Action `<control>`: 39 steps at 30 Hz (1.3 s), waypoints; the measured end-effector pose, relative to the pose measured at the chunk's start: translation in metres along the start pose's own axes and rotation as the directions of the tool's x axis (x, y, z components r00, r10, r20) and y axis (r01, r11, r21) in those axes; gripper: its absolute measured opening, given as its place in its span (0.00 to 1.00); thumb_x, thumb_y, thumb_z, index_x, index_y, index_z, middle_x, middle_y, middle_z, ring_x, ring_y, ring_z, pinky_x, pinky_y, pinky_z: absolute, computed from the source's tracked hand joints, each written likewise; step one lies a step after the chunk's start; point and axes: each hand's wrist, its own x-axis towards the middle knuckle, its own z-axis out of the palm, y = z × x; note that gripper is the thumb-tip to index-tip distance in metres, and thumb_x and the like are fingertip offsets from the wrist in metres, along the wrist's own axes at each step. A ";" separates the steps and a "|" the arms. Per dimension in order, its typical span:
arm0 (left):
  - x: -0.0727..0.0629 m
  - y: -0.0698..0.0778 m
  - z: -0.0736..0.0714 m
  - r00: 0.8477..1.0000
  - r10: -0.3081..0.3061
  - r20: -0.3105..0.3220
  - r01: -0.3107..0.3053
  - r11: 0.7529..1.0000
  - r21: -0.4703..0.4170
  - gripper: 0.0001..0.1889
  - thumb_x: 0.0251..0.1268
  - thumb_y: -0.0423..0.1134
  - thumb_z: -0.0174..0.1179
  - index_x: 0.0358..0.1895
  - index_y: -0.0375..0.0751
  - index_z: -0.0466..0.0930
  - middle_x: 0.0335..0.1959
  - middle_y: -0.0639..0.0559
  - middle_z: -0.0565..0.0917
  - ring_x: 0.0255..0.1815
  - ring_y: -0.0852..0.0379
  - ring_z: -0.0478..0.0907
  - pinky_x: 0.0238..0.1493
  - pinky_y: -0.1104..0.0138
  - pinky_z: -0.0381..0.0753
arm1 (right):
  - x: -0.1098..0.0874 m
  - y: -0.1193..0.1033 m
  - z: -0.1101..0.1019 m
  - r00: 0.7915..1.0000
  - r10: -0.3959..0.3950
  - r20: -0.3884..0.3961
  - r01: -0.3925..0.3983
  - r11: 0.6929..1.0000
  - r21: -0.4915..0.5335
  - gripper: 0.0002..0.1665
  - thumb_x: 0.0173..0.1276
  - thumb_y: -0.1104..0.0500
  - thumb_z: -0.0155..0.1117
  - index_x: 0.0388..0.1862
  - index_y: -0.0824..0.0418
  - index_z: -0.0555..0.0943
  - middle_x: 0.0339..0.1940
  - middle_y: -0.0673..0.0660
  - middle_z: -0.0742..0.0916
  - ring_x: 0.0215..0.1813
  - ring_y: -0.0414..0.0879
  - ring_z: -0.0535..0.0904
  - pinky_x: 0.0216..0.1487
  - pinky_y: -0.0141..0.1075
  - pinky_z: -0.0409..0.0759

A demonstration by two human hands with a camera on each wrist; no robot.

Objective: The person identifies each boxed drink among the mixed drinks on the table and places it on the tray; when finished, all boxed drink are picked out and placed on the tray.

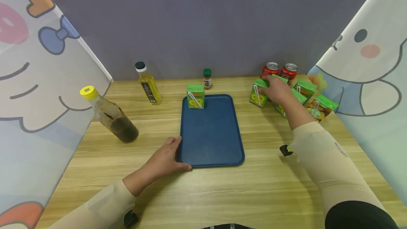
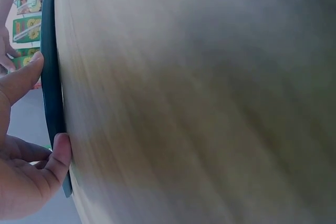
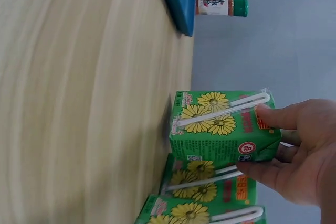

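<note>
My right hand point(image 1: 276, 89) grips a green drink carton point(image 1: 258, 95) by its top, with thumb and fingers on either side. Yellow flowers and a white straw mark the carton's face in the right wrist view. Close beside it are more green cartons point(image 3: 205, 182). My left hand point(image 1: 163, 161) holds the near left corner of a blue tray point(image 1: 210, 133), thumb at the front edge and fingers along the left side. Another flowered carton point(image 1: 195, 96) stands upright at the tray's far left corner.
Two red cola cans point(image 1: 289, 72) stand at the back right, near a brown-pictured carton point(image 1: 322, 108). A small green-capped spice jar point(image 1: 207, 80) is behind the tray. To the left stand an oil bottle point(image 1: 150, 88) and a yellow-capped bottle of dark liquid point(image 1: 111, 117). Walls bound the table.
</note>
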 end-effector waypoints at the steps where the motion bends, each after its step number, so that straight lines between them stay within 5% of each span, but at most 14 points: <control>1: 0.000 0.000 0.000 1.000 0.000 0.000 0.000 1.000 0.001 0.61 0.41 0.63 0.76 0.75 0.32 0.56 0.66 0.39 0.68 0.62 0.47 0.72 0.62 0.53 0.74 | 0.001 -0.003 -0.001 1.000 -0.005 -0.007 0.005 1.000 0.007 0.39 0.73 0.48 0.59 0.76 0.61 0.62 0.72 0.70 0.70 0.68 0.70 0.65 0.64 0.64 0.63; 9: -0.002 0.000 -0.002 1.000 0.012 -0.007 -0.012 1.000 0.002 0.61 0.42 0.62 0.76 0.75 0.31 0.56 0.64 0.40 0.69 0.60 0.49 0.73 0.60 0.55 0.74 | 0.006 -0.033 0.002 0.995 -0.091 -0.042 0.095 0.991 0.090 0.36 0.73 0.48 0.60 0.75 0.58 0.65 0.71 0.65 0.71 0.62 0.63 0.72 0.59 0.59 0.69; 21: -0.003 -0.001 -0.001 1.000 0.018 -0.002 -0.018 1.000 -0.003 0.61 0.42 0.62 0.76 0.75 0.30 0.56 0.65 0.39 0.68 0.62 0.47 0.72 0.61 0.54 0.74 | 0.011 -0.085 0.035 0.965 -0.261 0.001 0.257 0.954 0.152 0.35 0.71 0.48 0.63 0.73 0.53 0.67 0.72 0.60 0.70 0.61 0.56 0.73 0.59 0.53 0.71; 30: 0.000 0.002 0.000 1.000 0.012 0.002 -0.012 1.000 -0.005 0.61 0.41 0.62 0.76 0.75 0.31 0.55 0.65 0.40 0.68 0.62 0.48 0.72 0.62 0.55 0.73 | 0.019 -0.091 0.060 0.941 -0.335 0.051 0.326 0.935 0.139 0.35 0.71 0.49 0.63 0.73 0.57 0.67 0.73 0.59 0.70 0.74 0.56 0.63 0.72 0.52 0.62; 39: 0.000 0.001 0.000 1.000 -0.005 0.008 0.005 1.000 0.003 0.61 0.41 0.62 0.76 0.75 0.32 0.55 0.66 0.40 0.68 0.62 0.48 0.72 0.62 0.54 0.74 | 0.019 -0.091 0.068 0.931 -0.362 0.056 0.353 0.927 0.129 0.35 0.72 0.49 0.61 0.74 0.54 0.65 0.74 0.58 0.69 0.75 0.55 0.62 0.72 0.52 0.61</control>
